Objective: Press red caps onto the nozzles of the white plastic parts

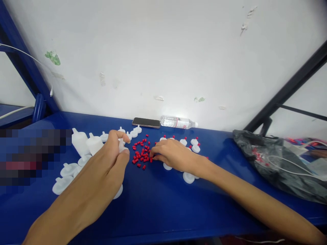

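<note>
My left hand [112, 160] grips a white plastic nozzle lid [122, 146] between thumb and fingers, its spout pointing up. Much of this lid is hidden by the hand. At the right edge of a pile of small red caps [145, 159], my right hand [173, 153] has its fingers pinched down on a red cap [151, 159]. White nozzle lids [61, 184] lie to the left, partly behind my left forearm. Around my right hand stand several white lids with red tips [194, 141], some of them covered by the hand and wrist.
Two white bottles with nozzles [80, 141] stand at the left. A phone [146, 122] and a clear plastic bottle [178, 122] lie along the wall. On the right, a dark plastic bag [270, 170] holds more red pieces. The blue table [158, 204] has metal frame bars beside it.
</note>
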`<state>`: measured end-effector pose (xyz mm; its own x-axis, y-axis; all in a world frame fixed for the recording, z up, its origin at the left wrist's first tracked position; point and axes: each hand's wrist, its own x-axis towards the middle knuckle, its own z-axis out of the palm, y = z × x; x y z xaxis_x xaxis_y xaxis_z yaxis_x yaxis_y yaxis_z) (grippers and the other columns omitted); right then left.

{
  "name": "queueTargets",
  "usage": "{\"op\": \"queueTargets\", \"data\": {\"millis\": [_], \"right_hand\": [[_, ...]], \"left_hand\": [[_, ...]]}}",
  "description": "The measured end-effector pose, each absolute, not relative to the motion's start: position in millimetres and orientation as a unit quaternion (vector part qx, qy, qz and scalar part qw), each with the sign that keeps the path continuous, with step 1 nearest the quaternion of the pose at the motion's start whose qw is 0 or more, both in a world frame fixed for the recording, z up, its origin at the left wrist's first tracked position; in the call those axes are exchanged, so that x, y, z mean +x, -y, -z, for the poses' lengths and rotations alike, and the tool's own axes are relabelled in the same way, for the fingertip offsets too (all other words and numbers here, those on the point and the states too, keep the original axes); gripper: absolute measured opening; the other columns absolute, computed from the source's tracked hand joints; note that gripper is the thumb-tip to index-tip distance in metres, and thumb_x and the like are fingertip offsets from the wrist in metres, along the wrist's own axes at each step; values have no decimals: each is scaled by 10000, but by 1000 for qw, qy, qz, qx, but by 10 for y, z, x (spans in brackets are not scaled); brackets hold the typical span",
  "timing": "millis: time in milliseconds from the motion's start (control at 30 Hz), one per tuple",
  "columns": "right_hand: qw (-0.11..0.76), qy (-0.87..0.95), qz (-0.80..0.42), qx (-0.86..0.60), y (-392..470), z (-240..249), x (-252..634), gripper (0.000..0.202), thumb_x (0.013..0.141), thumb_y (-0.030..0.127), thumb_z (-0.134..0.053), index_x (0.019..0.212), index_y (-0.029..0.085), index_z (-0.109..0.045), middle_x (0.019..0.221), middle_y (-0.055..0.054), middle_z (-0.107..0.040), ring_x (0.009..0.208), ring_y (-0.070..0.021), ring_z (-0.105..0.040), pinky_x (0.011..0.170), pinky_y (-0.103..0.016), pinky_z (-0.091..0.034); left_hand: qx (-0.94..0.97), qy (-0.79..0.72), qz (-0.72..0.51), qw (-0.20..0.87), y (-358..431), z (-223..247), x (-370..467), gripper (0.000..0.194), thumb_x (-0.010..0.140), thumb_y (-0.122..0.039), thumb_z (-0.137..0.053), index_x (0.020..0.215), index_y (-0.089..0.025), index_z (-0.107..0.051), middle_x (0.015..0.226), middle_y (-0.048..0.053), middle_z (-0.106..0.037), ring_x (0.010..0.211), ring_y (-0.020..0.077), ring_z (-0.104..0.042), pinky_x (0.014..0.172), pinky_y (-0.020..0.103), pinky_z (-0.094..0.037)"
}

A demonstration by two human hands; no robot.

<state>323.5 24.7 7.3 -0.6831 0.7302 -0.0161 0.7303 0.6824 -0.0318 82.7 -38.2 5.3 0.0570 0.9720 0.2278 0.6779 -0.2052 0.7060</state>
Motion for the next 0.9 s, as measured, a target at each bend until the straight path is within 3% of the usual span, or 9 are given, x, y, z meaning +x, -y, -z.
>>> {"op": "queueTargets", "data": {"millis": [67,167,300,433,533,700,900], "right_hand": [[14,-915,2,404,-243,-86,3227,156,1109,185,-632,1114,182,-788,1080,-72,-813,983,-221,-732,682,-325,-344],[33,-914,-39,404,-253,-64,3235,195,1125,204,-601,1036,164,-769,1020,-79,-802,943,-232,-737,700,-346,-346],[41,-913,-106,392,-262,22,3268,169,1118,192,-590,1050,154,-740,978,-94,-784,935,-266,-740,766,-377,-390],[36,-912,-129,388,-225,19,3276,121,1079,151,-621,1062,118,-736,1016,-134,-788,975,-296,-740,827,-408,-445],[-72,-910,-41,405,-179,-98,3262,98,1063,194,-669,1040,140,-748,1006,-103,-802,958,-266,-736,837,-390,-480],[-355,-802,282,390,-114,-311,3211,161,1011,347,-772,972,192,-759,925,-19,-797,837,-161,-717,782,-297,-533],[-397,-751,395,351,-39,-309,3134,263,936,459,-852,952,206,-785,898,-8,-782,832,-160,-708,780,-301,-539]], "left_hand": [[715,-589,-322,194,348,-27,832,516,1047,-642,-374,1415,-319,-536,594,-77,-510,477,215,-534,469,309,-405],[738,-567,-322,172,268,-7,853,637,970,-683,-484,1460,-292,-598,700,-36,-624,528,220,-593,540,335,-472],[741,-564,-336,144,193,-11,868,612,844,-650,-590,1270,-262,-794,790,21,-684,559,218,-619,596,366,-498],[731,-578,-336,136,177,-10,866,571,811,-669,-609,1133,-264,-847,754,25,-712,520,211,-606,584,366,-492],[728,-585,-323,152,173,-2,875,575,821,-649,-594,1184,-272,-832,721,10,-754,438,196,-564,515,348,-456],[740,-570,-310,177,197,-20,909,544,852,-625,-599,1206,-286,-835,629,-7,-762,369,200,-549,422,324,-391],[749,-541,-335,184,244,-29,925,456,900,-577,-656,1227,-317,-839,631,-29,-749,363,170,-551,402,296,-387]]}}
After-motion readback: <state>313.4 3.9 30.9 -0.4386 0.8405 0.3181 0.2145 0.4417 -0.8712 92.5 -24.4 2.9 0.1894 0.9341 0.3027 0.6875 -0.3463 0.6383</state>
